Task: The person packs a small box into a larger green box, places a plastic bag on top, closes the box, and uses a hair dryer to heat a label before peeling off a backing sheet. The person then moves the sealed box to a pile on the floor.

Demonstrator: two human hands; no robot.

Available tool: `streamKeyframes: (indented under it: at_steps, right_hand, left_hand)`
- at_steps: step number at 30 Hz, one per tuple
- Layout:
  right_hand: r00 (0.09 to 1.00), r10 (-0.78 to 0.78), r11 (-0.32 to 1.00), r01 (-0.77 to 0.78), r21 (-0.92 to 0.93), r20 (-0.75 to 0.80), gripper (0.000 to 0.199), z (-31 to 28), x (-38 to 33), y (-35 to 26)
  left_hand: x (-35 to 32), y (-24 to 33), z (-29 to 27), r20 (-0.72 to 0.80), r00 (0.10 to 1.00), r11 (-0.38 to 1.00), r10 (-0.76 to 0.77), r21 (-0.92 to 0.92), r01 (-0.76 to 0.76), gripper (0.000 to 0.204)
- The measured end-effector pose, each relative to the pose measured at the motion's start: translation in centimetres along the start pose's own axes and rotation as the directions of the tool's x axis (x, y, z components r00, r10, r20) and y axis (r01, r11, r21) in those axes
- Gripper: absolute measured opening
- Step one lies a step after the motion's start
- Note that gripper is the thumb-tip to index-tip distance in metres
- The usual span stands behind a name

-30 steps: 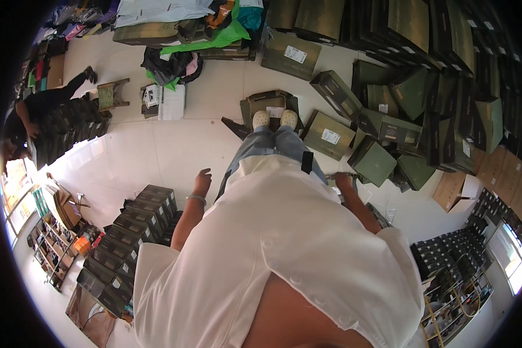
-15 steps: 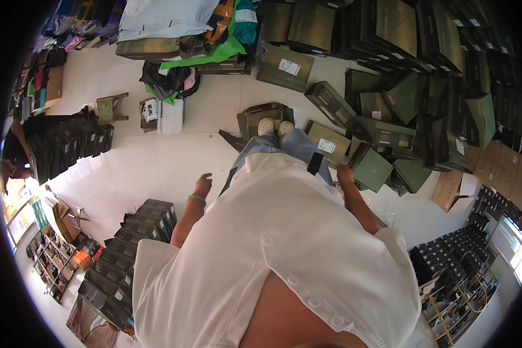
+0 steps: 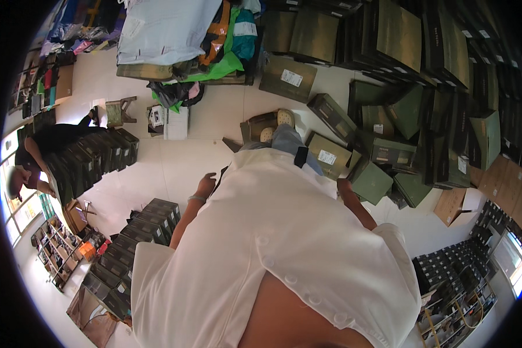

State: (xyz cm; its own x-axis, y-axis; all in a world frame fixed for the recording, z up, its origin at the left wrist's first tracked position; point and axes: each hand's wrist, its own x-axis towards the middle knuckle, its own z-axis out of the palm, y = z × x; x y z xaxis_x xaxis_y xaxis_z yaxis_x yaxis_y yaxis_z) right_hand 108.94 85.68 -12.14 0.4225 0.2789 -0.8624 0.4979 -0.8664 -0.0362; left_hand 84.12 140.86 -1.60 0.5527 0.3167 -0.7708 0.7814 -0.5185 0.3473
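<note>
My left hand (image 3: 205, 185) hangs beside my left hip, its fingers apart and nothing in it. A band circles that wrist. On the other side, my right hand (image 3: 343, 188) is low by my hip, near an olive-green shoebox (image 3: 372, 182); its fingers are mostly hidden, and no held thing shows. My feet in pale clogs (image 3: 285, 118) stand at an opened, dark box (image 3: 255, 126) on the floor. Right of my legs lies a green box with a white label (image 3: 327, 155).
Stacked shoeboxes (image 3: 394, 35) and tumbled boxes fill the right. Ahead left is a pile with a big white bag (image 3: 162, 29). A low stool (image 3: 119, 111) stands further left. At the left, another person (image 3: 52, 142) bends over a box row (image 3: 93, 153). More boxes (image 3: 127, 249) line my near left.
One clog has moved forward and the other back. The person at the left and their row of boxes have come further into view. My left hand has shifted slightly; the right remains low.
</note>
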Motion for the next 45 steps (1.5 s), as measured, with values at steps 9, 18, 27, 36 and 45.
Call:
streamKeyframes:
  at_steps: [9,18,27,36,45]
  right_hand:
    - [0.876,0.266,0.737,0.084,0.671,-0.402,0.021,-11.9,5.7,-2.3]
    - [0.978,0.154,0.904,-0.083,0.419,-0.14,0.021,-7.7,2.6,-3.2]
    - [0.995,0.088,0.996,-0.087,-0.027,0.054,0.025,-2.6,2.7,1.1]
    - [0.815,0.295,0.743,0.132,0.656,-0.498,0.026,-7.3,6.3,-8.2]
    - [0.997,-0.079,0.997,0.079,0.012,-0.006,0.029,-5.7,2.6,-11.9]
  left_hand:
    - [-1.2,2.2,-3.2,-0.017,1.0,0.999,-0.005,-0.033,0.004,0.018]
    - [3.2,-2.4,-5.6,0.018,0.996,0.996,0.09,-0.007,-0.09,0.035]
    - [3.6,6.0,-7.9,-0.177,0.984,0.861,-0.01,-0.502,-0.081,0.04]
    - [1.5,-10.8,-4.7,-0.023,1.0,0.997,0.001,-0.074,-0.003,0.039]
    - [4.4,-15.0,-5.3,-0.132,0.936,0.736,-0.328,-0.656,0.165,0.039]
